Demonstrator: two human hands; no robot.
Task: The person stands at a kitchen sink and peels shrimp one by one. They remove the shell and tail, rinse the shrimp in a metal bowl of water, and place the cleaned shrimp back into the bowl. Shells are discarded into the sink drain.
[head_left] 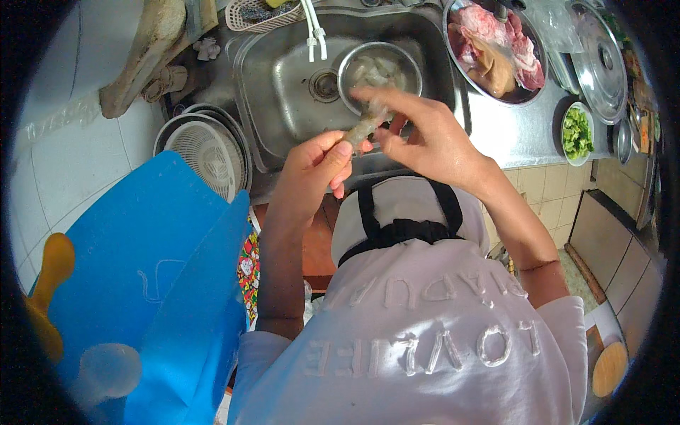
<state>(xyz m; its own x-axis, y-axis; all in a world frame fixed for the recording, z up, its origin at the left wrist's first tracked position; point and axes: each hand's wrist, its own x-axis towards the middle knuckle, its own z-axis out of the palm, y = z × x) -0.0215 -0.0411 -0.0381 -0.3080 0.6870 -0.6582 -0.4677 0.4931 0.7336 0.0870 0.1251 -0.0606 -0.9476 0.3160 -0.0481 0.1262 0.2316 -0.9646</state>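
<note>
A raw shrimp lies between my hands above the near edge of the stainless steel sink. My left hand pinches it between thumb and fingers. Its upper end is by the spread fingers of my right hand; whether they touch it I cannot tell. Beyond my right hand, a round metal bowl with pale, peeled-looking shrimp stands in the sink, right of the drain.
At the right are a metal basin of raw meat, a bowl of chopped greens and a glass lid. White tap hoses hang over the sink. Left are a plastic strainer and a blue sheet.
</note>
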